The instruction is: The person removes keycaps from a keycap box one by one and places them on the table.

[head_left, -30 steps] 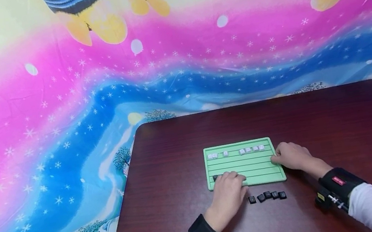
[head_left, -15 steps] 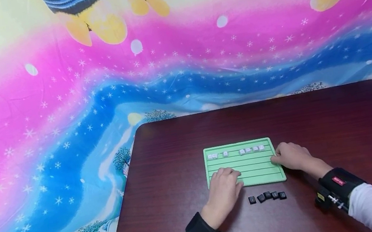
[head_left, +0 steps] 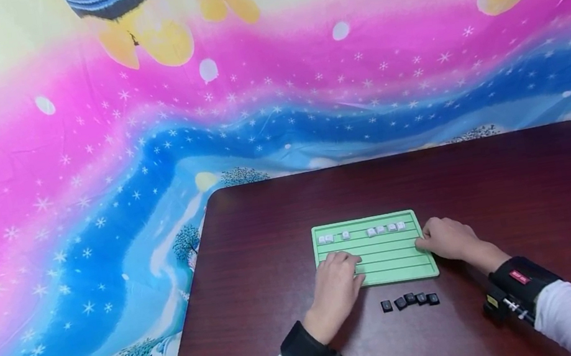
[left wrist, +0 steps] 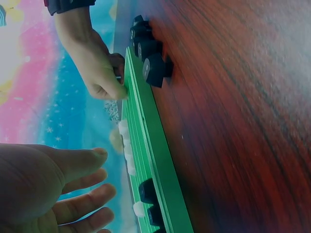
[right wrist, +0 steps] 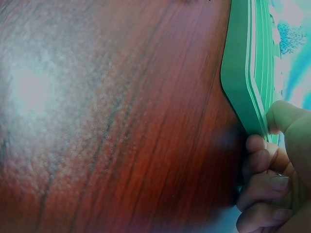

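A light green ridged tray lies on the table, with several white keycaps spaced along its far row. My left hand hovers over the tray's left part, fingers relaxed and holding nothing. In the left wrist view, black keycaps sit in the tray's near row; the left hand hides them in the head view. My right hand grips the tray's right edge, thumb on the rim and the other fingers curled against its side, as the right wrist view shows.
Several black keycaps lie in a loose line on the dark wooden table, just in front of the tray. Behind the table hangs a colourful printed cloth. Both wrists carry black straps with cameras.
My left hand has drawn back to the left and slightly farther up over the tray, and its fingers have left the near-row keycap. The right hand has stayed at the tray's edge.
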`<act>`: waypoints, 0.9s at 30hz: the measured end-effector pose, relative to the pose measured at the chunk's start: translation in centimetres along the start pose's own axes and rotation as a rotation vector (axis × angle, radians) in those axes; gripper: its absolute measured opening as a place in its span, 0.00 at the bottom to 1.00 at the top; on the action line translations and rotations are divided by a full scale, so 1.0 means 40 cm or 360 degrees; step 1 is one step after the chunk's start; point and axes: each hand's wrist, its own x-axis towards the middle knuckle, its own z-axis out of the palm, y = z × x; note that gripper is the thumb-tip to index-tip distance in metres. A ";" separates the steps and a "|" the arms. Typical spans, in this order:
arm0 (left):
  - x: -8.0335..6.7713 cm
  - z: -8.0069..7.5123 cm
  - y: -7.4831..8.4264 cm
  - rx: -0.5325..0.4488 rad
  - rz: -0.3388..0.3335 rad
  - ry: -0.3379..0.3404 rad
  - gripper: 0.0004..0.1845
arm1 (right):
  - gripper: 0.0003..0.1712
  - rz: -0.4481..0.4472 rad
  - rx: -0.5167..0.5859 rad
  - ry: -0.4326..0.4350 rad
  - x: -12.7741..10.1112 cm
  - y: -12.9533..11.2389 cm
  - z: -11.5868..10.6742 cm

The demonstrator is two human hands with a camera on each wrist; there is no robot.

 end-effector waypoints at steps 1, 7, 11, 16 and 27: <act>0.001 0.002 -0.003 -0.0002 -0.0006 -0.0003 0.16 | 0.25 0.0000 0.0002 -0.0001 0.000 0.000 0.000; 0.007 0.012 -0.017 0.0002 -0.0030 -0.0030 0.17 | 0.25 -0.0007 0.0006 -0.0003 -0.002 -0.002 -0.002; 0.009 0.015 -0.024 0.0027 -0.0048 -0.0063 0.18 | 0.25 -0.0007 0.0003 -0.0004 -0.003 -0.004 -0.003; 0.009 0.022 -0.031 0.0058 -0.0049 -0.0073 0.18 | 0.25 -0.0012 0.0003 0.0000 -0.001 -0.003 -0.004; 0.009 0.030 -0.037 0.0080 -0.0050 -0.0093 0.16 | 0.25 -0.0022 0.0016 0.0007 -0.001 0.000 -0.002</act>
